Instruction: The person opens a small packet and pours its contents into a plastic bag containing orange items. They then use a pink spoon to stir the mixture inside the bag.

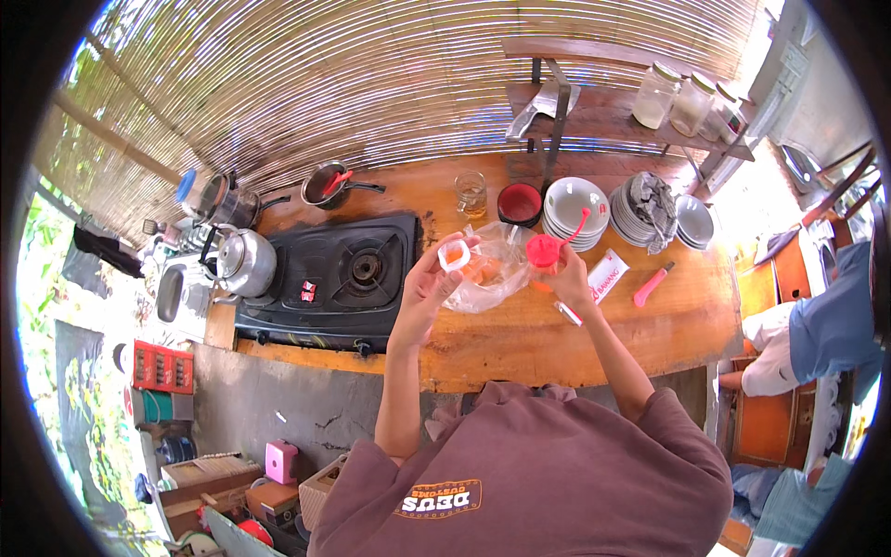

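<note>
My left hand (433, 282) holds a small white-rimmed container (454, 255) with something orange inside, its opening facing up. In my right hand (562, 275) is a container with a red lid (543, 250); a red spoon-like handle (582, 221) sticks out beside it. Between and below the hands lies a clear plastic bag (493, 296) with orange pieces in it. A white packet with red print (608, 273) lies on the wooden counter right of my right hand, and a pink-handled knife (652, 286) is farther right.
A black gas stove (334, 313) with a metal kettle (245, 263) stands left. Behind the hands are a glass mug (471, 194), red bowls (520, 202), white bowls (576, 202) and stacked plates (626, 216) under a cloth (653, 203). People sit at far right.
</note>
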Tool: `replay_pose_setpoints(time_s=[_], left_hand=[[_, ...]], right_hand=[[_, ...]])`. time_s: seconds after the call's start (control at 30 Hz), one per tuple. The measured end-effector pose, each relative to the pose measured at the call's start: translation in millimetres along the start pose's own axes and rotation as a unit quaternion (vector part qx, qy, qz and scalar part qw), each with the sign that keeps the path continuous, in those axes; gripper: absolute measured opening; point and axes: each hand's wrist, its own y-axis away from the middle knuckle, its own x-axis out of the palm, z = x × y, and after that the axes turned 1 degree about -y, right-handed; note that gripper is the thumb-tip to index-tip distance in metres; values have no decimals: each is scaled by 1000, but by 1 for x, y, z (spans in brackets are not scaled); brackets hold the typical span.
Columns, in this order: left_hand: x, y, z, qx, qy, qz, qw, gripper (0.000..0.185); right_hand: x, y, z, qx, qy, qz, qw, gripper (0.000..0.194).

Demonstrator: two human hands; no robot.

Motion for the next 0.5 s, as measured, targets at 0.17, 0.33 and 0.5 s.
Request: replay_pose_setpoints(time_s=[0.17, 0.33, 0.5], left_hand=[[12, -6, -12, 11, -3, -36, 999, 60], [32, -7, -10, 45, -19, -66, 997, 54], [63, -4, -1, 62, -89, -112, 988, 51]], right_hand=[[10, -2, -38, 7, -2, -27, 1000, 75], [6, 2, -52, 10, -67, -10, 998, 74], [-22, 14, -28, -17, 65, 24, 997, 58]])
